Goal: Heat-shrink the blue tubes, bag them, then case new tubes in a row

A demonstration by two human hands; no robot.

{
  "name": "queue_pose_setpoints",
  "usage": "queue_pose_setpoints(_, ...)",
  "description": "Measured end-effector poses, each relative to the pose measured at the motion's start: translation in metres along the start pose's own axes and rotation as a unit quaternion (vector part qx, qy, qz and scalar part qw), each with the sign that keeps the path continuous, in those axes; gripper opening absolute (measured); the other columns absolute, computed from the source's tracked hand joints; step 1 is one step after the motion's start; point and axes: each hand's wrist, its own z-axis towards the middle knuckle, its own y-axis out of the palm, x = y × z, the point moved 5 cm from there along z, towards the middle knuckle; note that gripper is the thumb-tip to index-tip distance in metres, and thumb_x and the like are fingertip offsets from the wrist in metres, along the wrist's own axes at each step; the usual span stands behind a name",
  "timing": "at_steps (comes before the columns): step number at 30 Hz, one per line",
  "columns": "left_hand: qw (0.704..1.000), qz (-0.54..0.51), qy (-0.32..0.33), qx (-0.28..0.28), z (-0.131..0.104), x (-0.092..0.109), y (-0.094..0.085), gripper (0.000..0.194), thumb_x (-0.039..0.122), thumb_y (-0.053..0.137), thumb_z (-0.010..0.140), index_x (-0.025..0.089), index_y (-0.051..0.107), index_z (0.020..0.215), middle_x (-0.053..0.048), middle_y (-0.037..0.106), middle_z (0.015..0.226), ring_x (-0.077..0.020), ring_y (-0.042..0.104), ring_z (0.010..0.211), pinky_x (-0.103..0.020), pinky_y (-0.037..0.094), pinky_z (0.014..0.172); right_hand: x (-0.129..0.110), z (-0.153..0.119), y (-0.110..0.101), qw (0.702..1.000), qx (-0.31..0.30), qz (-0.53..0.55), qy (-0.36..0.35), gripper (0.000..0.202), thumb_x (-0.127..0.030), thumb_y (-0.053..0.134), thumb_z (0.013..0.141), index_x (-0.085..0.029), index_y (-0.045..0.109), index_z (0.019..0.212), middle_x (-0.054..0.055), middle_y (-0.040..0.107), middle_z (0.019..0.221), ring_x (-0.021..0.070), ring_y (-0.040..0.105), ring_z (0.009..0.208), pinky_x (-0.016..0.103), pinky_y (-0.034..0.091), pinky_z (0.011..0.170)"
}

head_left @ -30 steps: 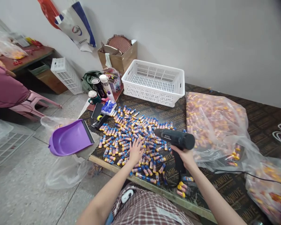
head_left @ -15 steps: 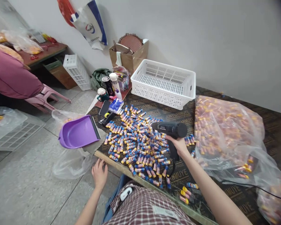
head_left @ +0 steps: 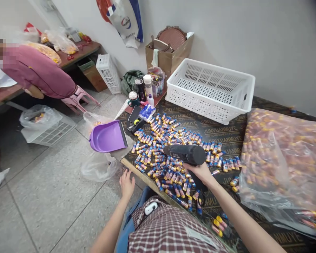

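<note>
Pale grey wall (head_left: 274, 45) rises behind a dark table (head_left: 216, 130) printed with gold lettering; speckled grey floor (head_left: 55, 189) spreads out to the left of both hands. The wearer's right hand (head_left: 200, 172) grasps the handle of a black heat gun (head_left: 184, 153), fingers wrapped round it. The gun's nozzle points left, over a loose spread of small tubes (head_left: 171, 174) with blue and yellow ends. These tubes lie on the table beyond and between the two hands, many side by side, others at odd angles. Whether a finger presses a switch cannot be told.

The left hand (head_left: 127, 183) holds nothing; its fingers are loosely spread just beside the table's near edge, apart from the tubes. Past its fingertips, a purple dustpan (head_left: 107, 137) sits by the table's corner. Farther out from that hand are a phone (head_left: 135, 114), a blue packet (head_left: 148, 111) and a white-topped bottle (head_left: 148, 84).

Straight ahead of the right hand, near the wall, stands a white slatted basket (head_left: 197, 103). To the right of that hand lies a big clear bag (head_left: 281, 158) full of tubes. Far beyond the left hand, a person in a pink shirt (head_left: 47, 72) sits on a pink stool (head_left: 79, 100).
</note>
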Motion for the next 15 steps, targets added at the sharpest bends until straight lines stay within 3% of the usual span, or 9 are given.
queue_pose_setpoints(4, 1.0, -0.007, 0.009, -0.012, -0.003, 0.004, 0.007, 0.038, 0.02, 0.042, 0.081, 0.015, 0.053, 0.116, -0.014, 0.047, 0.131, -0.0253, 0.041, 0.123, -0.046, 0.029, 0.103, 0.002, -0.02, 0.002, 0.999, -0.041, -0.027, -0.01, 0.029, -0.031, 0.074, 0.053, -0.017, 0.069, 0.078, 0.006, 0.07, 0.08, 0.0242, 0.062, 0.075, 0.037, 0.05, 0.074)
queue_pose_setpoints(7, 1.0, -0.013, 0.016, -0.018, -0.004, 0.005, 0.009, 0.038, 0.02, 0.043, 0.08, 0.015, 0.053, 0.116, -0.013, 0.047, 0.13, -0.0256, 0.042, 0.121, -0.045, 0.031, 0.101, 0.007, -0.036, -0.009, 0.998, -0.051, -0.04, -0.017, 0.034, -0.03, 0.076, 0.051, -0.017, 0.069, 0.081, 0.006, 0.07, 0.086, 0.0244, 0.063, 0.077, 0.037, 0.05, 0.075)
queue_pose_setpoints(10, 0.999, -0.018, 0.016, -0.024, -0.005, 0.004, 0.009, 0.037, 0.02, 0.044, 0.079, 0.015, 0.054, 0.115, -0.013, 0.049, 0.129, -0.0264, 0.043, 0.12, -0.045, 0.032, 0.101, 0.016, -0.047, -0.03, 0.997, -0.013, -0.07, -0.009, 0.041, -0.033, 0.075, 0.05, -0.015, 0.068, 0.086, 0.008, 0.07, 0.089, 0.0258, 0.063, 0.08, 0.039, 0.05, 0.076)
queue_pose_setpoints(15, 0.999, -0.022, 0.019, -0.033, -0.008, 0.001, 0.01, 0.036, 0.02, 0.044, 0.079, 0.016, 0.055, 0.114, -0.013, 0.049, 0.129, -0.0262, 0.042, 0.12, -0.045, 0.034, 0.1, 0.029, -0.054, -0.069, 0.987, 0.069, -0.139, 0.035, 0.033, -0.041, 0.07, 0.055, -0.013, 0.068, 0.071, 0.009, 0.069, 0.069, 0.0263, 0.062, 0.072, 0.038, 0.05, 0.068)
